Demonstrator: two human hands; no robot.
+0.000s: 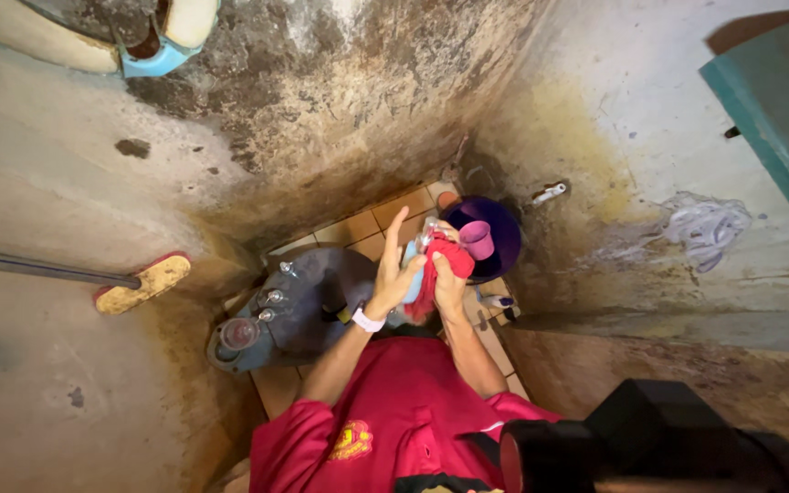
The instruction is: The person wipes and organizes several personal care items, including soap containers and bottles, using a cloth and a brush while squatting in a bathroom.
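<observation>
Fingers [398, 239] half-hiding bottle [415, 260], red cloth [440, 265]

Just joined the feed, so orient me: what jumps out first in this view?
At centre, the left hand and right hand meet around a crumpled red cloth, above a tiled floor. Just right of them sits a round purple plastic bucket with a small pink cup at its rim. Dark, heavily stained concrete walls close in all around.

No packages, labels, signs or screens — bare stained walls, tiled floor.
</observation>
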